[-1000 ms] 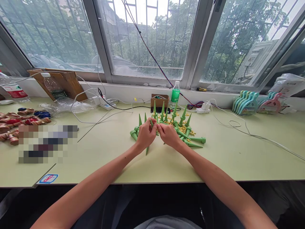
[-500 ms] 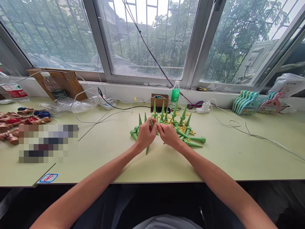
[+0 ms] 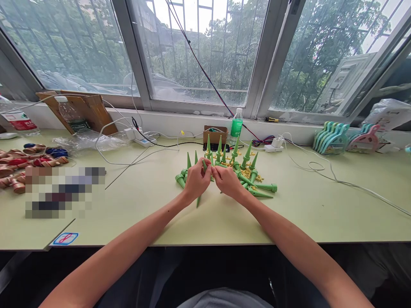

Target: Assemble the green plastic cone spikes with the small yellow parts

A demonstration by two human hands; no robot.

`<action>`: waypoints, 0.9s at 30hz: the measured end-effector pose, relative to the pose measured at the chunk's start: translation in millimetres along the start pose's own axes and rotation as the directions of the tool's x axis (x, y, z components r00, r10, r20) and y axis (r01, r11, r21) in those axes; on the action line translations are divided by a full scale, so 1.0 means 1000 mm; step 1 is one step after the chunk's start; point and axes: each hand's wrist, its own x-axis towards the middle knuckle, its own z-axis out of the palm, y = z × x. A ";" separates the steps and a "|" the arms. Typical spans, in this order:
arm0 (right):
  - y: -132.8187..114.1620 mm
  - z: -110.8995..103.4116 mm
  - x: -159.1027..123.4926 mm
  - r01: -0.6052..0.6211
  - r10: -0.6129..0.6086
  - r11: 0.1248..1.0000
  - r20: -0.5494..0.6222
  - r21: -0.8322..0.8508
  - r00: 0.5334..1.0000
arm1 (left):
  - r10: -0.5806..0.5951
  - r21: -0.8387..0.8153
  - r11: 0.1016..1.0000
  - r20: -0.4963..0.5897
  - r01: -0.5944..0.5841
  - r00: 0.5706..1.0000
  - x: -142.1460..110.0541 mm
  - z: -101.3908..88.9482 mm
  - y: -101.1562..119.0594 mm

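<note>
My left hand (image 3: 197, 179) is closed round a green plastic watering spike (image 3: 204, 164), part of which shows between thumb and fingers. Against it, at the fingertips, my right hand (image 3: 227, 179) is pinched; what it grips is hidden by the fingers. A green point (image 3: 198, 201) sticks out below my left hand, and I cannot tell if it belongs to the held spike. Behind the hands several green spikes (image 3: 247, 156) stand point up. Others (image 3: 267, 187) lie to the right, among small yellow plastic parts (image 3: 246, 173).
A green-labelled bottle (image 3: 236, 124) and a small cardboard box (image 3: 215, 134) stand behind the spikes. Wooden toys (image 3: 19, 164) lie at the far left. White cables (image 3: 334, 177) cross the table at right, near teal and pink plastic hangers (image 3: 330, 139). The table's front edge (image 3: 212, 245) runs below my forearms.
</note>
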 end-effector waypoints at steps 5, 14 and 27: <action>0.000 0.000 0.000 0.006 -0.006 1.000 -0.001 0.001 1.000 | -0.003 0.007 1.000 0.001 0.003 1.000 0.000 0.001 -0.001; -0.003 -0.002 -0.001 -0.006 0.007 1.000 0.019 -0.021 1.000 | -0.003 0.018 1.000 0.004 0.003 1.000 0.001 0.000 0.000; -0.004 -0.003 -0.001 -0.025 0.027 0.999 0.040 -0.045 0.999 | -0.002 0.013 1.000 0.015 0.002 1.000 0.001 0.000 0.000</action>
